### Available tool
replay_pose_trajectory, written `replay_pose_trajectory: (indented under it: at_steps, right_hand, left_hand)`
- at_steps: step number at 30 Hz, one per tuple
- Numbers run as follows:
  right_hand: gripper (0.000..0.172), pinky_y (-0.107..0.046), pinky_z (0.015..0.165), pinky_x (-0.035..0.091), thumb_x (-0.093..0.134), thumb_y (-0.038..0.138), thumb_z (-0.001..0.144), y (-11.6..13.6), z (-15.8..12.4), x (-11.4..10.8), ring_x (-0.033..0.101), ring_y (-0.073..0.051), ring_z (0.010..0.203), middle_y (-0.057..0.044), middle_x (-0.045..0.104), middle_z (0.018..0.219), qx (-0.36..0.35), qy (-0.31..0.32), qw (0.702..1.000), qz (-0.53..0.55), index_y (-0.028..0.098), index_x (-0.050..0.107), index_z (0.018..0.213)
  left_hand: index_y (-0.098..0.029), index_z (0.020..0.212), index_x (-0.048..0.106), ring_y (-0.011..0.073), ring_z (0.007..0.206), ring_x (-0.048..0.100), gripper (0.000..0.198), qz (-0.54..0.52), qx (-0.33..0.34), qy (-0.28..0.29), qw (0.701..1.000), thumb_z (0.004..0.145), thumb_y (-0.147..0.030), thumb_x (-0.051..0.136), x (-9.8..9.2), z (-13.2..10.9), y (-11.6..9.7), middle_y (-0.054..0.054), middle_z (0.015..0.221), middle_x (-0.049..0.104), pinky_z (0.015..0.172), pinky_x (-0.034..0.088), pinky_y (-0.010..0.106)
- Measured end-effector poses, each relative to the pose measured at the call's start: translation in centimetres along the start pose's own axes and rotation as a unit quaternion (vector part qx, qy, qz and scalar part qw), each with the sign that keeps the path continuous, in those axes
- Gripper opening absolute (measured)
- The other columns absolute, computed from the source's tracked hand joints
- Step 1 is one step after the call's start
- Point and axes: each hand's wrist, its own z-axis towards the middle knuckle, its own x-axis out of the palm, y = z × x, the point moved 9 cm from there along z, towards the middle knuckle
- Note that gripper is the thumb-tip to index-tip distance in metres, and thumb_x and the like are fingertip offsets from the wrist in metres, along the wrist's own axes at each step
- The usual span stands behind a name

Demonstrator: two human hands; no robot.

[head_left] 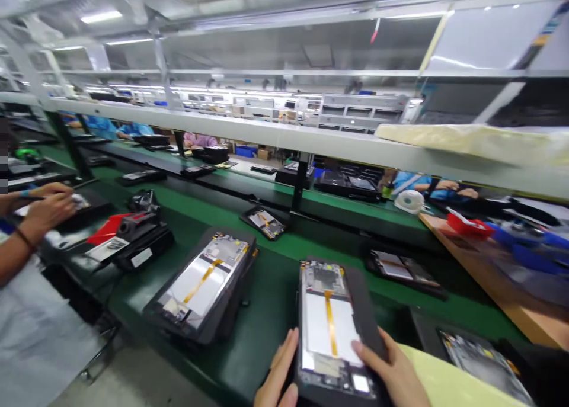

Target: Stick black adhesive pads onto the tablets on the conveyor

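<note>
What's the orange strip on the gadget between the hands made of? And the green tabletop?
Orange strip: probably thin, smooth plastic film; it looks flat, like a ribbon.

Green tabletop: maybe rubber or plastic, smooth and slightly glossy; light shines softly off it.

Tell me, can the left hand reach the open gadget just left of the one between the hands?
Probably yes: the left hand is beside the nearer gadget, and nothing tall seems to block the green tabletop toward the left gadget.
</note>
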Motion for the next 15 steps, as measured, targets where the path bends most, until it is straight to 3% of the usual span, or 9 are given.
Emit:
replay_pose_trajectory:
  at_steps: [3, 5, 8, 12, 15]
  right_hand:
    - [0.057, -0.04, 0.067, 0.066, 0.098, 0.036, 0.059, 5.4, 3.4, 2.9, 0.08, -0.031, 0.067, -0.01, 0.085, 0.088, 0.088, 0.066, 0.991, 0.071, 0.019, 0.078, 0.11]
    - [0.04, -0.035, 0.065, 0.063, 0.095, 0.024, 0.07, 8.6, 6.3, 4.8, 0.076, -0.025, 0.064, -0.008, 0.082, 0.082, 0.114, 0.011, 0.989, 0.09, 0.014, 0.077, 0.104]
    - [0.03, -0.038, 0.084, 0.067, 0.078, 0.037, 0.104, 11.2, 12.8, 7.9, 0.078, -0.021, 0.094, -0.008, 0.079, 0.116, 0.12, -0.092, 0.982, 0.109, 0.014, 0.074, 0.122]
    - [0.038, -0.049, 0.099, 0.066, 0.074, 0.04, 0.108, 12.5, 22.2, 10.5, 0.074, -0.029, 0.118, -0.011, 0.071, 0.14, 0.096, -0.2, 0.966, 0.13, 0.018, 0.069, 0.139]
    - [0.041, -0.049, 0.101, 0.065, 0.076, 0.039, 0.106, 14.5, 27.0, 11.1, 0.073, -0.03, 0.121, -0.013, 0.07, 0.142, 0.046, -0.243, 0.959, 0.138, 0.017, 0.068, 0.141]
  left_hand:
    - [-0.03, 0.174, 0.037, 0.0263, 0.167, 0.038, 0.069, -0.076, 0.007, -0.041, 0.996, 0.115, -0.065, 0.033, 0.0, 5.8, -1.1, 0.007, 0.178, 0.043, 0.139, 0.031, 0.043]
    - [-0.028, 0.175, 0.037, 0.0246, 0.166, 0.041, 0.069, -0.056, -0.017, -0.102, 0.993, 0.116, -0.064, 0.032, -1.0, 9.7, 0.0, 0.008, 0.177, 0.046, 0.137, 0.035, 0.044]
    - [-0.024, 0.17, 0.047, 0.0271, 0.169, 0.037, 0.07, -0.026, -0.05, -0.119, 0.991, 0.113, -0.065, 0.04, -1.0, 14.8, 3.6, 0.011, 0.178, 0.045, 0.142, 0.023, 0.049]
    - [-0.024, 0.157, 0.062, 0.031, 0.168, 0.038, 0.06, 0.008, -0.063, -0.113, 0.992, 0.109, -0.06, 0.052, -0.3, 17.7, 9.0, 0.011, 0.171, 0.054, 0.144, 0.006, 0.056]
    - [-0.03, 0.153, 0.066, 0.0272, 0.158, 0.054, 0.045, 0.05, -0.041, -0.112, 0.992, 0.112, -0.042, 0.051, -0.1, 17.5, 12.4, 0.007, 0.164, 0.063, 0.144, 0.014, 0.055]
